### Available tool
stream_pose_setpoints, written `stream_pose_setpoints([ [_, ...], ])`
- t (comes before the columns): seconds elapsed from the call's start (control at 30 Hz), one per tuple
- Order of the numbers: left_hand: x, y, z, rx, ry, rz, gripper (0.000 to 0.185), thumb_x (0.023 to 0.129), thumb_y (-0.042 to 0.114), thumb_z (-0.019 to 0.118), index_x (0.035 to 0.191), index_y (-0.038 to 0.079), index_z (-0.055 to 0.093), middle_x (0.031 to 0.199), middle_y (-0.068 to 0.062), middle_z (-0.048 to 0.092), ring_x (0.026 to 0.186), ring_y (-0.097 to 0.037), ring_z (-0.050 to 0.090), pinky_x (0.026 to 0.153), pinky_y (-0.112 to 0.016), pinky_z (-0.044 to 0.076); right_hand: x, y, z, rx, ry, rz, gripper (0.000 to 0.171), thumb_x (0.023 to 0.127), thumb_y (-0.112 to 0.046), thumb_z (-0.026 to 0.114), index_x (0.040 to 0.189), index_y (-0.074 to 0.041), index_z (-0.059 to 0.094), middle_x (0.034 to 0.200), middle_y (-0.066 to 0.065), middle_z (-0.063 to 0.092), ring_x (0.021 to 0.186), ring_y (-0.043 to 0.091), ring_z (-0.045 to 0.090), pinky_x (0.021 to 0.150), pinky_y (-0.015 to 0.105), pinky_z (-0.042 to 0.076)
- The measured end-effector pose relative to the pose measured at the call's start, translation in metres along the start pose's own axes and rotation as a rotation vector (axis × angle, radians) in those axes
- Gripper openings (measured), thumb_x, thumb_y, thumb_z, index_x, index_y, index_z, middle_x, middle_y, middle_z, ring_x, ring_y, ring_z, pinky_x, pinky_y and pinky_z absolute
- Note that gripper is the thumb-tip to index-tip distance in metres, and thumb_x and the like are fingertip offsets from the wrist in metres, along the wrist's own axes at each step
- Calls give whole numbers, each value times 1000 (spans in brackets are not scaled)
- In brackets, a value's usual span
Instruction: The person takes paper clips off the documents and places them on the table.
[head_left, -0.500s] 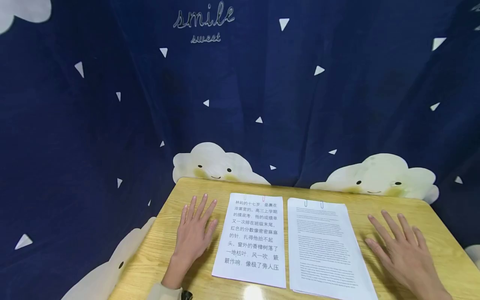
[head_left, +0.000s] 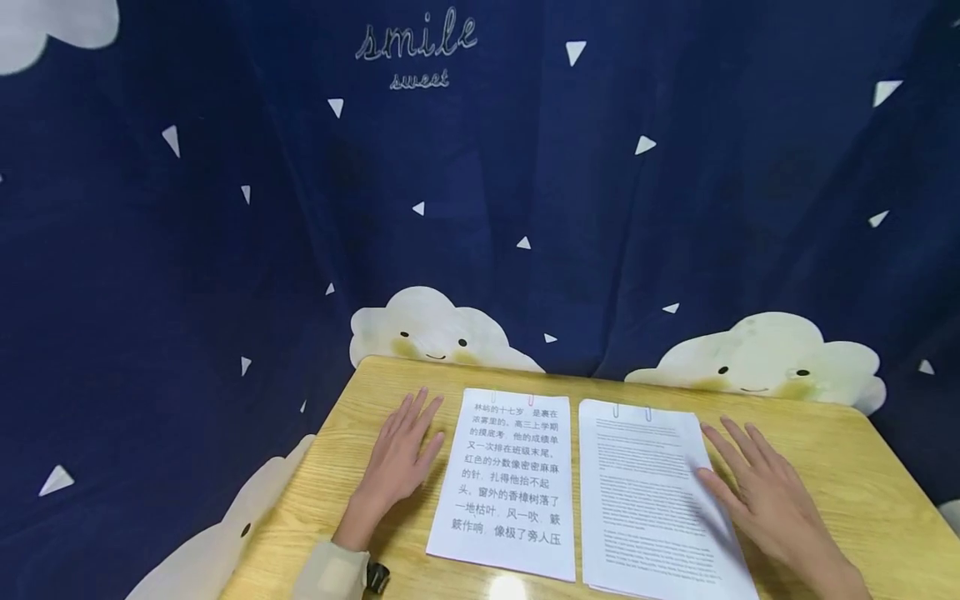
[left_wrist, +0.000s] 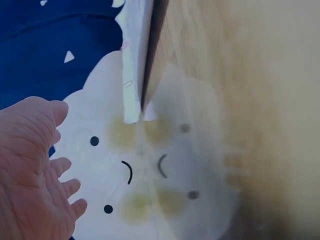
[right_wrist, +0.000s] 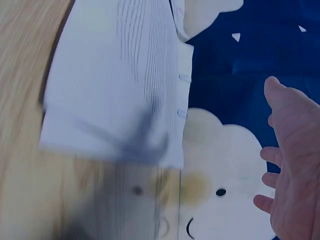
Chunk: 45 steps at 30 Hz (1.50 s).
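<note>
Two stacks of printed paper lie side by side on the wooden table. The left stack (head_left: 510, 483) carries large Chinese characters, with a pink and a pale paper clip along its top edge. Small, dense lines of text cover the right stack (head_left: 652, 500), which has two paper clips (head_left: 632, 412) at its top. My left hand (head_left: 397, 458) is left of the Chinese sheets, its fingers extended and holding nothing. My right hand (head_left: 772, 500) hovers by the right edge of the small-print stack, fingers extended, casting a shadow on the page. The right wrist view shows its palm (right_wrist: 300, 150) with nothing in it.
The light wooden table (head_left: 840, 442) ends at a dark blue curtain (head_left: 480, 183) printed with white triangles and smiling clouds. A dark band (head_left: 377, 577) shows at the left wrist, beside a pale sleeve (head_left: 330, 571).
My right hand has moved left, toward the small-print stack. My left hand has shifted slightly and turned, with its fingers closer together. The papers lie as before.
</note>
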<state>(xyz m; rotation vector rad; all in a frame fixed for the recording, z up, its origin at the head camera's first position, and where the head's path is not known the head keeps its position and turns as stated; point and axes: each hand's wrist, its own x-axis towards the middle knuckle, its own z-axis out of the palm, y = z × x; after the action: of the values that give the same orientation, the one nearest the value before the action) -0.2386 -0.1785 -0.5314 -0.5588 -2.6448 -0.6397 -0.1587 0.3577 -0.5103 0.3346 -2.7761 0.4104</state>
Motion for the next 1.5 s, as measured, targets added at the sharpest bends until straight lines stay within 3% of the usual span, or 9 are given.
stream_pose_setpoints([
  [0.13,13,-6,9,-72,-20,32,58,106,27,60,160,16,42,167,-18,33,154,-42,29,115,-68,31,13,-15,8,43,-11,-32,70,105,-44,59,166,-25,29,168,19,28,154,46,22,115,74,17],
  [0.3,33,-12,27,-113,-45,44,56,107,24,58,159,11,43,164,-21,38,149,-43,37,113,-66,35,36,-34,24,81,10,-125,67,102,-42,66,161,-22,40,159,21,44,140,47,45,102,67,38],
  [0.53,64,-17,50,-142,-146,-17,55,108,24,56,158,8,43,161,-16,44,147,-38,42,116,-58,36,73,-59,52,158,-5,-209,58,103,-43,64,154,-16,51,151,13,55,135,38,55,103,62,44],
  [0.7,79,-24,63,-178,-171,-63,52,107,19,58,156,6,46,154,-17,51,142,-36,48,115,-53,39,97,-74,72,187,-22,-231,55,105,-44,61,150,-13,56,144,12,62,131,36,60,103,59,47],
  [0.97,94,-28,75,-212,-199,-99,49,105,17,61,150,1,51,126,-20,66,119,-35,61,98,-53,50,122,-92,92,220,-15,-290,50,105,-37,62,144,-6,60,139,15,65,127,37,63,103,57,49],
  [1.13,108,-25,80,-223,-256,-132,48,105,21,63,149,3,54,130,-17,65,114,-28,61,96,-47,50,140,-102,100,210,-56,-288,50,106,-39,61,142,-5,62,138,13,67,126,34,64,103,55,49],
  [1.23,115,-23,82,-208,-270,-129,36,104,19,65,136,3,64,128,-15,67,112,-27,62,98,-45,50,149,-107,103,206,-66,-302,48,105,-38,62,139,-4,64,135,14,68,125,35,64,103,55,49],
  [1.37,120,-21,84,-198,-269,-116,11,102,12,67,106,4,73,106,-9,70,93,-23,62,84,-39,51,159,-110,105,200,-69,-324,46,105,-35,63,137,-1,65,133,16,69,123,36,65,103,55,50],
  [1.5,121,-21,82,-197,-248,-101,9,100,9,68,93,6,71,92,-5,66,81,-17,55,75,-33,46,167,-110,108,192,-56,-346,43,104,-30,65,135,0,66,129,17,70,120,37,66,101,55,51],
])
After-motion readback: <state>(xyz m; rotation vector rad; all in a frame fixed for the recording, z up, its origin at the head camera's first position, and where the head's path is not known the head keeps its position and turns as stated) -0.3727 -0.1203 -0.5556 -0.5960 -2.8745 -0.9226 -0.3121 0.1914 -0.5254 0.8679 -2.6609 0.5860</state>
